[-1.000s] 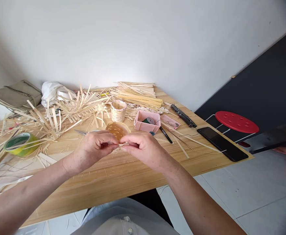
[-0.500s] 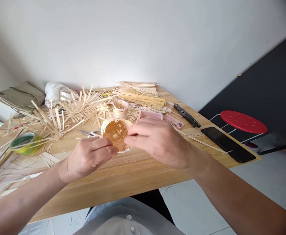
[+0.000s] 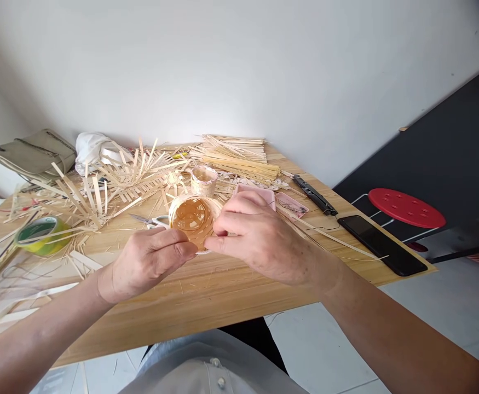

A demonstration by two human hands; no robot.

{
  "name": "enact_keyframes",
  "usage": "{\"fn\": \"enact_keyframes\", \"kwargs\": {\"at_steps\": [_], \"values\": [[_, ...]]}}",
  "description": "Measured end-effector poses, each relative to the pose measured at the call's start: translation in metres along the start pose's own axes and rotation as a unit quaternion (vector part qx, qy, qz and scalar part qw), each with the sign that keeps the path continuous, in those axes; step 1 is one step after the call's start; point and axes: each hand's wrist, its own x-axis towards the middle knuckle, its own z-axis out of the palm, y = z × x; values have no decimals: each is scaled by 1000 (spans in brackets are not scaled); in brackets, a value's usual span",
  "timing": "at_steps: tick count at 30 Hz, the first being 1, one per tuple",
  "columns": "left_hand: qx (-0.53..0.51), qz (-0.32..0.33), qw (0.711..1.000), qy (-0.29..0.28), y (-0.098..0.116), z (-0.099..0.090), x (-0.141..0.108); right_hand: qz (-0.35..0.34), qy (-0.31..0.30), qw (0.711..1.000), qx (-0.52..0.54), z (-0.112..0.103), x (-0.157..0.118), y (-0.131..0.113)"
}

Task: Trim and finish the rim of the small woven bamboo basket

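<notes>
One round, pale woven-strip basket (image 3: 190,214), amber-toned inside, set back from the wooden surface's (image 3: 206,293) front edge, its thin, springy slats liable to slip or split under uneven pressure; left hand (image 3: 151,264) fingers pinched closed on its near rim, right hand (image 3: 259,238) fingers bent alongside, their closure and any hold unclear.

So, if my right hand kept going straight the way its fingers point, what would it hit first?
Most likely the round woven basket: the fingertips of your right hand overlap its edge in the picture. Depth is unclear, so they may be touching it.
</notes>
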Motion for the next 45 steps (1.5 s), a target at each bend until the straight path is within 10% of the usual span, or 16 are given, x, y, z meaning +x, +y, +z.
{"fn": "enact_keyframes", "kwargs": {"at_steps": [28,45], "values": [[-92,-23,995,-32,-2,4,-3,-9,-26,999,19,3,0,-1],[-328,-131,921,-161,-14,2,23,16,-90,980,176,11,-3,19]]}}
